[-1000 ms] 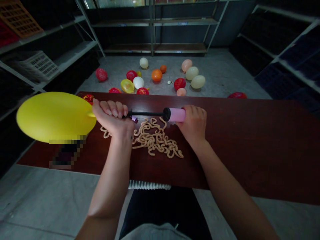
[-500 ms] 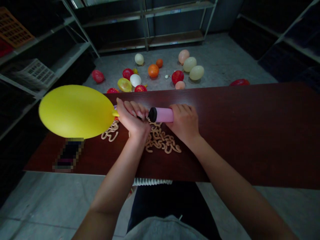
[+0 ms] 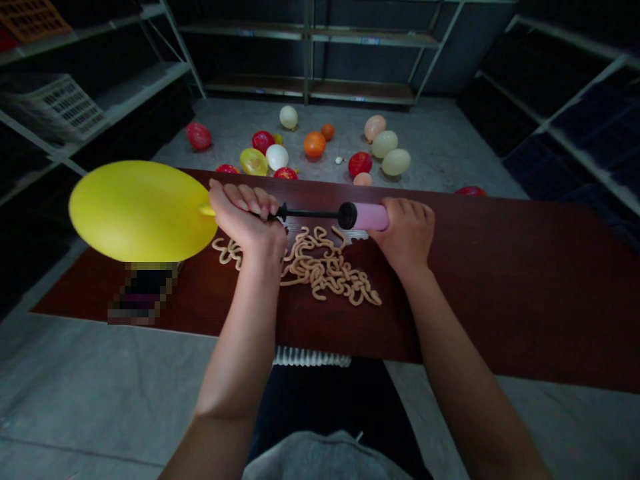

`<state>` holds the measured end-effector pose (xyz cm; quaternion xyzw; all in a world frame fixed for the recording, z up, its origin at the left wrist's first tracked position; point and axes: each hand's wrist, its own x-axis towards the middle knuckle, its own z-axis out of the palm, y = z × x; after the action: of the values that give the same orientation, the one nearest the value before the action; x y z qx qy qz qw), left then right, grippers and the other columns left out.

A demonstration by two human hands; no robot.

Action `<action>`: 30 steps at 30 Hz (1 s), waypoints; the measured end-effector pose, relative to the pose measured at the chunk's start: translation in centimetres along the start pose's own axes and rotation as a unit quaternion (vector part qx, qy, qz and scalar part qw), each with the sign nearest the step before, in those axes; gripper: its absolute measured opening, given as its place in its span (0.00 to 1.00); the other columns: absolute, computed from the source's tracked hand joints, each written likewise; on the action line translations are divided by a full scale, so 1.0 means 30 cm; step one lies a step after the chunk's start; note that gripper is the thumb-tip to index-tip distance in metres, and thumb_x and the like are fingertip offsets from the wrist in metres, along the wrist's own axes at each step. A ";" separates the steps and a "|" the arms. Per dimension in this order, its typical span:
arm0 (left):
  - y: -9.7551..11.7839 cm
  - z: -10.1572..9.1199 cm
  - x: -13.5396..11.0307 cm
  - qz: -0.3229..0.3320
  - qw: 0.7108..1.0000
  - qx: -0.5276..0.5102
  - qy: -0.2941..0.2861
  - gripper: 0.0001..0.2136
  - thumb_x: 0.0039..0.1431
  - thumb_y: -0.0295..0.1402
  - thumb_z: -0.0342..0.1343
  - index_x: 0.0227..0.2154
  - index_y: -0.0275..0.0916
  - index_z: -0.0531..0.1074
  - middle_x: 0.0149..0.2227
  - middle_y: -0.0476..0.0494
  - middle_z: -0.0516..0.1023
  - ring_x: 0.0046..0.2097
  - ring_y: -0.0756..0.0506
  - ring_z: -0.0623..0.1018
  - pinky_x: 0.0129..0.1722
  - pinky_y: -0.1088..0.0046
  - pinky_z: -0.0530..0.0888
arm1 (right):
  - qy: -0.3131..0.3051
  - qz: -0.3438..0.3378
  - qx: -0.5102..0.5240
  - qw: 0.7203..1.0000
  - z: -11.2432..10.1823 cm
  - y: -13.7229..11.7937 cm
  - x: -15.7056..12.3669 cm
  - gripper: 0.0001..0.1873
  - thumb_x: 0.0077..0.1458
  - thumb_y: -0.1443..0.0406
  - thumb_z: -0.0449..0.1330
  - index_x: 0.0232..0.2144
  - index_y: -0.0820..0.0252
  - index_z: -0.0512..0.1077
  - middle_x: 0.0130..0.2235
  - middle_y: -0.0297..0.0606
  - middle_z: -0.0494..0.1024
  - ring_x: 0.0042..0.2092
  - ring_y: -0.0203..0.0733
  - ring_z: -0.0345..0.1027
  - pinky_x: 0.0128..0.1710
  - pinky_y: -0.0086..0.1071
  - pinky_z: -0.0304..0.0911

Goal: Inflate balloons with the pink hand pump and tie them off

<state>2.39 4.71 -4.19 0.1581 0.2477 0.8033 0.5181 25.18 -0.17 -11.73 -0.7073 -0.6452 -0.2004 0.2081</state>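
A pink-and-black balloon pump stretches level between my two hands above the table, its black rod exposed. My right hand is wrapped round the pink barrel. My left hand closes round the pump's other end and the neck of a large, inflated yellow balloon; the exact joint is hidden in the fingers. Tan, curly uninflated long balloons, or strips that look like them, lie heaped on the table below the pump, partly behind my left wrist.
The dark red-brown table spans the view. A pixelated phone-like object lies at its left. Beyond, several balloons, including an orange one, rest on the floor. Metal shelving lines the back; a white basket sits on the left shelf.
My hands have moved apart, drawing the pump's black rod out of the pink barrel. The left hand and yellow balloon shifted slightly left, the right hand to the right. The view tilted a little.
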 end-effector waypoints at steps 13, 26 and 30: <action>0.027 0.034 -0.043 0.046 0.998 -0.017 -0.027 0.25 0.73 0.33 0.35 0.17 0.38 0.42 0.12 0.56 0.43 0.13 0.57 0.47 0.15 0.76 0.45 | -0.004 0.064 0.035 0.997 -0.026 -0.005 -0.007 0.17 0.55 0.60 0.59 0.47 0.58 0.69 0.47 0.48 0.75 0.51 0.57 0.63 0.50 0.48 0.56; -0.127 0.059 -0.175 0.017 0.990 0.085 -0.111 0.27 0.73 0.39 0.38 0.17 0.38 0.42 0.12 0.55 0.45 0.13 0.55 0.48 0.15 0.74 0.49 | -0.048 0.085 0.152 0.984 -0.081 -0.172 -0.080 0.13 0.56 0.64 0.59 0.45 0.56 0.70 0.46 0.44 0.76 0.50 0.53 0.63 0.50 0.46 0.51; -0.131 0.047 -0.154 -0.005 0.991 0.091 -0.103 0.26 0.73 0.37 0.38 0.17 0.38 0.42 0.13 0.55 0.44 0.14 0.54 0.47 0.16 0.73 0.49 | -0.050 0.053 0.143 0.987 -0.073 -0.164 -0.076 0.13 0.57 0.63 0.58 0.46 0.56 0.70 0.47 0.44 0.77 0.50 0.54 0.63 0.50 0.46 0.49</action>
<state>7.99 2.18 -5.20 0.2848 0.2662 0.7540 0.5286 20.06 -2.87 -11.00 -0.7125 -0.6384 -0.0592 0.2850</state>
